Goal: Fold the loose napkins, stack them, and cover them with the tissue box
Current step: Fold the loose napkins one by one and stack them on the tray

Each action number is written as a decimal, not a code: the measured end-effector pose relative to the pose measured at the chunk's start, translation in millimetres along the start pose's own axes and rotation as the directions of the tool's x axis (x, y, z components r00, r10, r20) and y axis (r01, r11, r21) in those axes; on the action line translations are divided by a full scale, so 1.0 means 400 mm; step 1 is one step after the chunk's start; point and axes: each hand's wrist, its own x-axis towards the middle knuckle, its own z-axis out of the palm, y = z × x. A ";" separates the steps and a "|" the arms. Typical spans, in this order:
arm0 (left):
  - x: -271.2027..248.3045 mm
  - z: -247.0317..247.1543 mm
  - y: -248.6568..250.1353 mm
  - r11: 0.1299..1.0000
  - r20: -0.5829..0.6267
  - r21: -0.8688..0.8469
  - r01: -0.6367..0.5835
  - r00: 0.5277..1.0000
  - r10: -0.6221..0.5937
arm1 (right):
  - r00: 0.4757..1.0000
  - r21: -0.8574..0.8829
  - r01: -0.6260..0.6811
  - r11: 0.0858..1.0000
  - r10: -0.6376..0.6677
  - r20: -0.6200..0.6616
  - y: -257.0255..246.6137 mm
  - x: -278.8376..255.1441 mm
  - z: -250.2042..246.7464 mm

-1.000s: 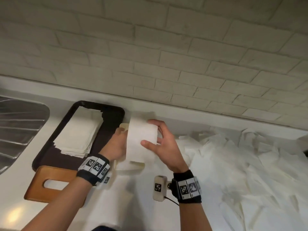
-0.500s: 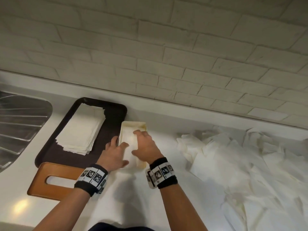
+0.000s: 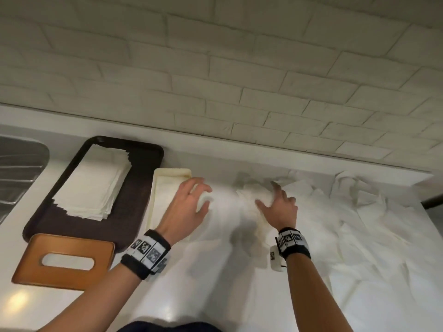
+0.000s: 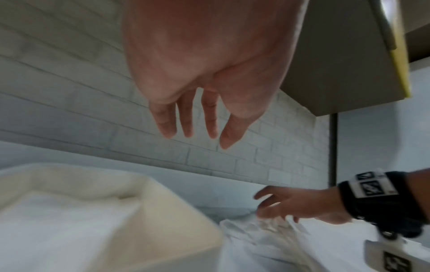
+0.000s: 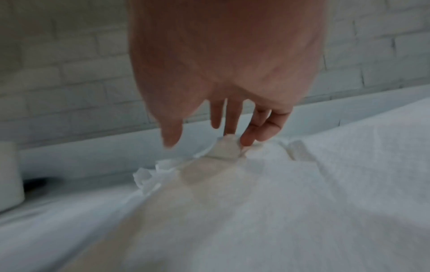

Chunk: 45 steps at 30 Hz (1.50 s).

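Both bare forearms are reaching forward and away from the body, each wrist wearing a black band with black-and-white marker squares. The left hand (image 3: 189, 207) is hovering palm down with its fingers (image 4: 186, 117) spread and nearly straight, gripping nothing. The right hand (image 3: 279, 207) is stretching out farther to the right, palm down, its fingers (image 5: 253, 128) pointing downward and bending slightly at the tips while the thumb is sticking out to the left.

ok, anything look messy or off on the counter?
Yes: the loose napkins sprawl crumpled and overlapping across the counter's right side. The folded stack on the dark tray is slightly fanned at its edges. Nothing looks spilled or damaged.
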 end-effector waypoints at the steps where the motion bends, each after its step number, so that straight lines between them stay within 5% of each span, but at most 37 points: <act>1: 0.011 0.021 0.020 0.999 0.035 -0.013 -0.034 0.999 0.034 | 0.997 -0.074 0.040 0.996 -0.035 0.066 -0.002 0.005 0.010; 4: 0.039 0.065 0.066 0.997 0.122 -0.050 -0.064 0.990 0.070 | 0.996 -0.053 0.048 0.997 -0.044 0.071 -0.016 0.001 0.027; 7: 0.053 0.077 0.087 0.998 0.155 -0.066 -0.004 0.988 0.014 | 0.998 0.235 0.024 0.972 -0.009 -0.063 -0.035 -0.036 0.012; 9: 0.055 0.075 0.091 0.992 0.165 -0.107 0.072 0.985 -0.054 | 0.997 0.508 0.049 0.860 -0.010 -0.080 -0.046 -0.076 -0.021; 13: 0.061 0.057 0.111 0.918 0.255 -0.275 0.287 0.942 -0.218 | 0.988 0.877 0.080 0.473 -0.154 -0.007 -0.103 -0.173 -0.139; 16: 0.074 0.038 0.142 0.774 0.313 -0.509 0.377 0.918 -0.242 | 0.969 0.884 0.149 0.443 -0.242 -0.042 -0.154 -0.216 -0.189; 19: 0.079 0.033 0.145 0.752 0.159 -0.566 0.337 0.940 -0.302 | 0.972 0.885 0.116 0.452 -0.233 -0.008 -0.206 -0.235 -0.169; 23: 0.085 -0.011 0.105 0.766 -0.051 -0.545 0.341 0.898 -0.436 | 0.970 0.922 0.107 0.373 -0.241 -0.015 -0.269 -0.289 -0.110; 28: 0.097 -0.130 -0.026 0.866 -0.090 -0.300 0.400 0.892 -0.443 | 0.926 0.794 0.219 0.567 -0.378 0.015 -0.347 -0.333 -0.007; 33: 0.091 -0.170 -0.165 0.907 -0.058 -0.036 0.419 0.905 -0.421 | 0.905 0.764 0.040 0.644 -0.348 0.246 -0.464 -0.330 0.065; 36: 0.071 -0.162 -0.199 0.942 -0.120 0.129 0.309 0.948 -0.294 | 0.883 0.670 0.042 0.741 -0.341 0.322 -0.504 -0.322 0.113; 39: 0.052 -0.139 -0.203 0.955 0.128 0.242 0.170 0.970 -0.205 | 0.873 0.588 0.089 0.804 -0.348 0.343 -0.504 -0.311 0.114; 40: 0.041 -0.127 -0.206 0.943 0.274 0.305 0.135 0.936 -0.222 | 0.890 0.602 0.117 0.790 -0.353 0.289 -0.498 -0.305 0.096; 43: 0.000 -0.082 -0.225 0.852 0.578 0.523 0.007 0.731 -0.361 | 0.963 0.428 0.256 0.867 -0.268 -0.034 -0.433 -0.252 0.047; 45: -0.018 -0.063 -0.236 0.835 0.574 0.550 0.023 0.715 -0.398 | 0.948 0.132 0.285 0.949 -0.260 -0.182 -0.359 -0.216 0.028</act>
